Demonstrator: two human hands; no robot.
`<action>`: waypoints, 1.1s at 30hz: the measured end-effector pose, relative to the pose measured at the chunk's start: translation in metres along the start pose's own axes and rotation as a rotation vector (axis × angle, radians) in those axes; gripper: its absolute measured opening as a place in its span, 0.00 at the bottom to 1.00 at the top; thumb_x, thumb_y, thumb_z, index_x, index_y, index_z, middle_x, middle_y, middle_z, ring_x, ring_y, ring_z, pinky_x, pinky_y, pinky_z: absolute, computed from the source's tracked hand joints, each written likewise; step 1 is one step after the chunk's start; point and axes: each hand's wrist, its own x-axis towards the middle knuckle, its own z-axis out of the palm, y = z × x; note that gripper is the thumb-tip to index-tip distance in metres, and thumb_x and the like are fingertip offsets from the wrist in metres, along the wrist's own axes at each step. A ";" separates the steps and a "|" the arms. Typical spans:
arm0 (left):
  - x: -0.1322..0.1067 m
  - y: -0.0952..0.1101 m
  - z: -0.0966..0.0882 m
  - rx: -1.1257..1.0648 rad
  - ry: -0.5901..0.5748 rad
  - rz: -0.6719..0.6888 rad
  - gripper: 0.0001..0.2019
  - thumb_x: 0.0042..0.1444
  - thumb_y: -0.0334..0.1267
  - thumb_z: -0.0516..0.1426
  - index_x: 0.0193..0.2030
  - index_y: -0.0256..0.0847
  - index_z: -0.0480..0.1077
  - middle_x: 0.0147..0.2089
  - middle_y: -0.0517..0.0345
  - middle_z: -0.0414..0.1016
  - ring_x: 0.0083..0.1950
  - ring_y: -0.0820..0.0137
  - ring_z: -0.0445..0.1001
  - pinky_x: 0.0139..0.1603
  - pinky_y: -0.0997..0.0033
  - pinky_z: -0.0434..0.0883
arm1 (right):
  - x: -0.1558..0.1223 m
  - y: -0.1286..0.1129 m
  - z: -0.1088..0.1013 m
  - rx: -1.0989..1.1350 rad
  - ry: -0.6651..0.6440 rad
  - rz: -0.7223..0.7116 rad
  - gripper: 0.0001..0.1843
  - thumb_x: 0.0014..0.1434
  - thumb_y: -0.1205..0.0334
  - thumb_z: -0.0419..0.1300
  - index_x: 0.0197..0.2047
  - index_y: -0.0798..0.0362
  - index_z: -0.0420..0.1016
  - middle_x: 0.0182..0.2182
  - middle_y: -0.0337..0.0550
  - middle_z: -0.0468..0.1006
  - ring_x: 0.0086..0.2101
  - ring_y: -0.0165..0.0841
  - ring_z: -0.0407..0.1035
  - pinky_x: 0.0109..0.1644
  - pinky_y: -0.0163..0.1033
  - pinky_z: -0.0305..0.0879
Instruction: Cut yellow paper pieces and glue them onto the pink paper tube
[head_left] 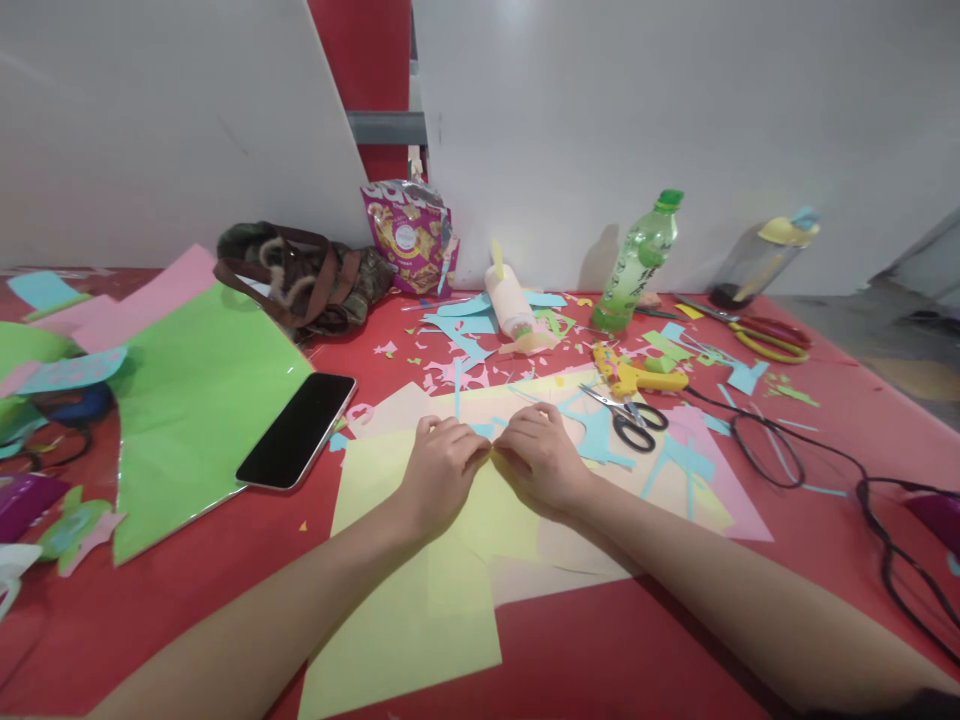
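The left hand [444, 470] and right hand [544, 462] curl, fingertips pinched together and meeting beside a light-blue paper scrap [482, 430], grip on it unclear, above smooth, flat yellow paper [405, 600].

pale yellow paper [405, 610], red table [585, 665], seemingly camouflage-patterned bag [367, 278]

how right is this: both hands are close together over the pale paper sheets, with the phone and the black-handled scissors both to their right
Right except for the phone: the head view shows it left of the left hand and right hand, not right. The hands are close together over the pale paper sheets, with the black-handled scissors to their right.
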 end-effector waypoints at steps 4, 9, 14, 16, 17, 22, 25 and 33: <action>0.001 0.000 0.000 -0.100 -0.038 -0.096 0.06 0.53 0.30 0.54 0.26 0.40 0.69 0.26 0.62 0.74 0.31 0.72 0.69 0.40 0.65 0.57 | -0.001 0.001 0.001 0.001 0.022 -0.017 0.08 0.53 0.72 0.51 0.26 0.54 0.68 0.22 0.38 0.74 0.30 0.30 0.63 0.42 0.41 0.50; 0.003 0.004 -0.003 -0.160 -0.072 -0.202 0.04 0.49 0.30 0.57 0.26 0.40 0.67 0.27 0.64 0.74 0.31 0.71 0.70 0.40 0.65 0.58 | -0.001 0.003 0.003 0.000 0.019 -0.012 0.09 0.54 0.71 0.51 0.25 0.54 0.68 0.22 0.39 0.74 0.30 0.30 0.63 0.43 0.42 0.50; 0.005 0.006 -0.006 -0.176 -0.117 -0.252 0.05 0.49 0.31 0.57 0.26 0.40 0.64 0.26 0.64 0.72 0.30 0.72 0.69 0.40 0.65 0.60 | -0.002 0.005 0.004 0.012 0.033 -0.027 0.08 0.52 0.72 0.53 0.25 0.53 0.69 0.23 0.38 0.75 0.31 0.30 0.64 0.43 0.42 0.50; 0.006 0.006 -0.006 -0.179 -0.121 -0.243 0.05 0.49 0.30 0.56 0.26 0.39 0.64 0.26 0.64 0.72 0.30 0.72 0.69 0.39 0.65 0.60 | -0.002 0.004 0.003 0.015 0.039 -0.024 0.08 0.51 0.73 0.54 0.25 0.53 0.70 0.24 0.38 0.76 0.32 0.30 0.64 0.42 0.42 0.51; 0.006 0.005 -0.006 -0.180 -0.122 -0.238 0.05 0.49 0.30 0.56 0.26 0.39 0.63 0.26 0.64 0.71 0.30 0.72 0.69 0.39 0.64 0.60 | -0.001 0.003 0.003 0.014 0.041 -0.019 0.08 0.51 0.72 0.54 0.25 0.53 0.70 0.25 0.38 0.76 0.32 0.30 0.64 0.42 0.42 0.51; 0.004 0.003 -0.002 -0.162 -0.105 -0.179 0.06 0.49 0.27 0.56 0.26 0.39 0.63 0.26 0.64 0.70 0.30 0.72 0.68 0.38 0.66 0.62 | -0.001 0.000 0.001 -0.010 0.060 0.021 0.08 0.51 0.71 0.54 0.24 0.52 0.70 0.30 0.40 0.76 0.34 0.31 0.65 0.42 0.42 0.52; 0.002 0.002 -0.001 -0.146 -0.088 -0.140 0.06 0.49 0.26 0.55 0.26 0.39 0.62 0.25 0.62 0.69 0.29 0.71 0.67 0.35 0.67 0.64 | -0.002 0.001 0.001 -0.019 0.064 0.012 0.08 0.51 0.71 0.54 0.24 0.52 0.70 0.32 0.41 0.75 0.35 0.31 0.65 0.42 0.42 0.53; -0.001 0.000 0.004 -0.166 -0.010 0.006 0.07 0.51 0.24 0.52 0.27 0.38 0.63 0.27 0.59 0.67 0.31 0.71 0.65 0.32 0.72 0.65 | -0.003 0.003 0.002 -0.007 0.091 -0.003 0.09 0.53 0.69 0.53 0.24 0.53 0.70 0.29 0.42 0.73 0.30 0.29 0.65 0.40 0.41 0.54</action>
